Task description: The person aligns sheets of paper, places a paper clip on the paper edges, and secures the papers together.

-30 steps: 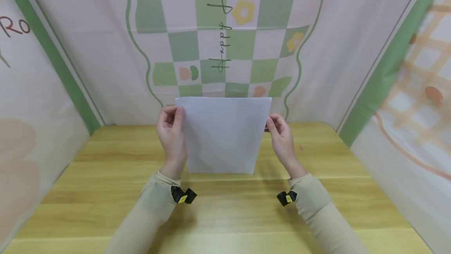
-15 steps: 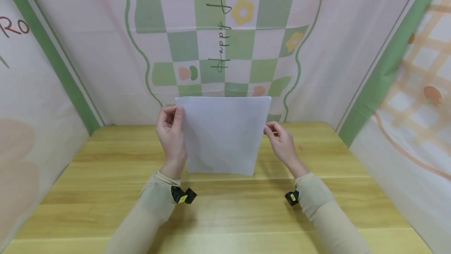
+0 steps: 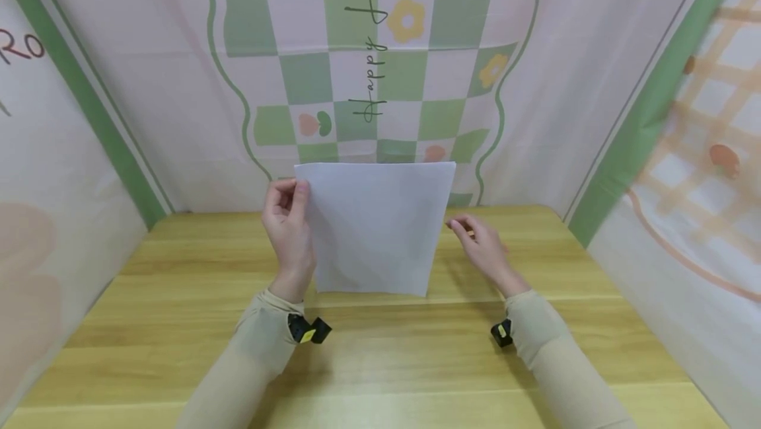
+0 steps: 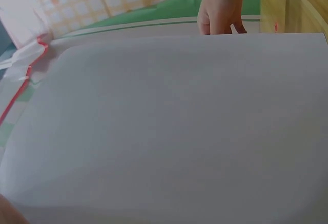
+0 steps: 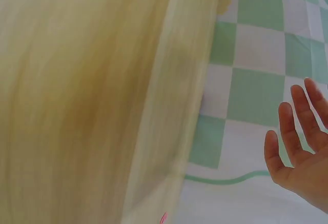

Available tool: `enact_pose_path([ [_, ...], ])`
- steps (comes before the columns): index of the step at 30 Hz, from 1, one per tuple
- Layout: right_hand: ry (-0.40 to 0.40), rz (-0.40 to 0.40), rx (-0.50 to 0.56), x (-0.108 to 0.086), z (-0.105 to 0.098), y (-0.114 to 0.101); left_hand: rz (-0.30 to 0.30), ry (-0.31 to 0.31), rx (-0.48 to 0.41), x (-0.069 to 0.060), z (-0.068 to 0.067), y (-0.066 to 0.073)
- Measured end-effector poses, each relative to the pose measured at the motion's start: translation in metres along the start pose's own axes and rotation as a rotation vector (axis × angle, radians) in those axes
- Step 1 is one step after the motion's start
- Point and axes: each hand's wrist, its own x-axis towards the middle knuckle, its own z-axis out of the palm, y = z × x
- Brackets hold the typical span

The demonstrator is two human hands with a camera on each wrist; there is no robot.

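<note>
A plain white sheet of paper (image 3: 377, 227) stands upright above the table in the head view. My left hand (image 3: 290, 237) pinches its upper left edge, thumb on the near face. In the left wrist view the paper (image 4: 169, 126) fills most of the picture, with a bit of the left hand (image 4: 10, 212) at the lower left corner. Just right of the sheet, apart from its edge, is my right hand (image 3: 480, 244), fingers loosely bent. The right wrist view shows the right hand (image 5: 302, 147) with spread, relaxed fingers holding nothing.
The wooden table (image 3: 380, 363) lies under both forearms. Behind it hangs a green-and-white checked cloth (image 3: 357, 72), and printed cloths enclose both sides. A small reddish mark (image 5: 163, 218) shows on the table near the right hand. Small black cameras sit on both wrists.
My right hand has let go of the paper's right edge and moved down and slightly right. The left hand and the sheet have stayed nearly still.
</note>
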Motion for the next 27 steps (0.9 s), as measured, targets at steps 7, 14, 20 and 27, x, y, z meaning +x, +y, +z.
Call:
enact_pose_path([
  [7, -0.011, 0.044, -0.041, -0.004, -0.008, 0.012, -0.008, 0.007, 0.013, -0.001, 0.002, 0.002],
  [14, -0.012, 0.067, -0.070, -0.005, -0.014, 0.026, -0.006, 0.009, 0.010, -0.001, 0.001, 0.001],
  [20, -0.013, 0.096, -0.114, -0.004, -0.018, 0.038, -0.008, -0.006, 0.026, -0.002, 0.000, 0.000],
  [27, -0.020, 0.111, -0.137, -0.001, -0.023, 0.048, -0.004, -0.015, 0.020, -0.003, 0.000, -0.002],
])
